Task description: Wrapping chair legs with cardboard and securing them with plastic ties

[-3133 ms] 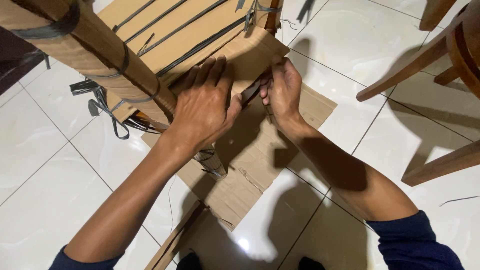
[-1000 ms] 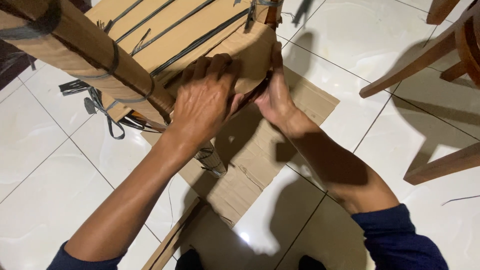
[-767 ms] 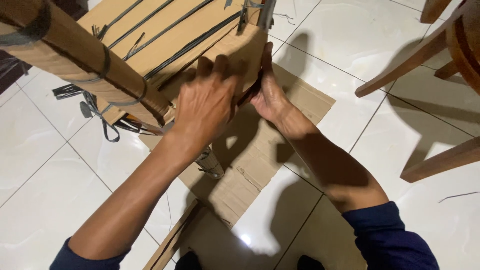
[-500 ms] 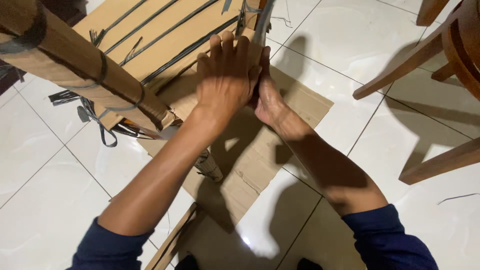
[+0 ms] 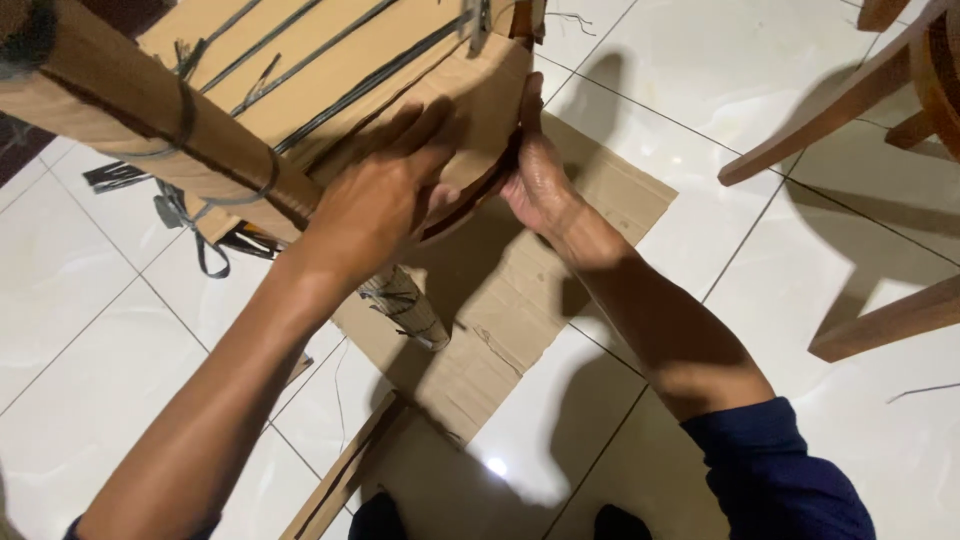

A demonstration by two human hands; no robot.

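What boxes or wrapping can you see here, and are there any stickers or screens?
Cardboard wrapping: brown, bound with dark straps, top left, under both hands.
Wrapped leg: brown cardboard tube, upper left.
Flat cardboard sheet: brown, lying on the white tiled floor.
Stickers, signs, screens: none visible.
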